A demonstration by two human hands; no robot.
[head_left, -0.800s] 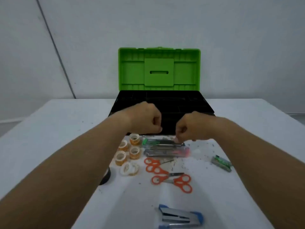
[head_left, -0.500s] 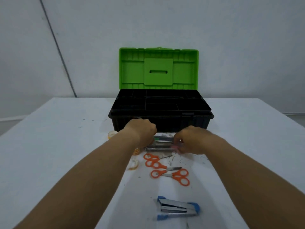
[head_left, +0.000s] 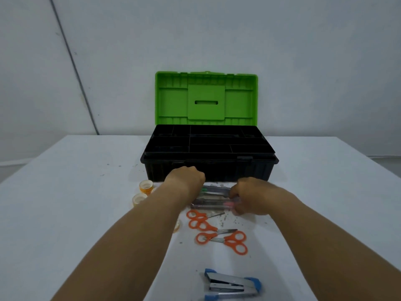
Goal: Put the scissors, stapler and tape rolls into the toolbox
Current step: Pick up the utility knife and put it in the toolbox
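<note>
Toolbox (head_left: 209,168) at 12 o'clock on white table (head_left: 65,203), back against wall (head_left: 303,51); green lid (head_left: 206,97) upright, black divided tray open to view, nothing seen in its compartments. Front wall of box just beyond both hands.

Left hand (head_left: 186,178) knuckles up, fingers curled down onto left end of green-tipped stapler (head_left: 217,190) — grip itself hidden under the hand, cannot tell whether closed on it. Right hand (head_left: 249,195) curled at right ends of that stapler and of pink-tipped stapler (head_left: 211,204) just nearer the viewer; fingertips blurred, contact likely, firm hold not readable.

Both staplers lie lengthwise, parallel to box front, close beside each other, in the narrow strip between box and scissors.

Three orange-handled scissors (head_left: 221,233) at centre, overlapping in a loose chain toward 5 o'clock of the hands, flat on table. Blue-ended stapler (head_left: 232,285) at 6 o'clock, near the lower frame edge, well apart from the rest.

Tape rolls (head_left: 143,192) at 9 o'clock of left wrist — two plainly seen, upright; another partly hidden behind left forearm near 7 o'clock.

Loose staples and grit scattered around scissors. Wide bare table at 9 and 3 o'clock; table edges far off on both sides.
</note>
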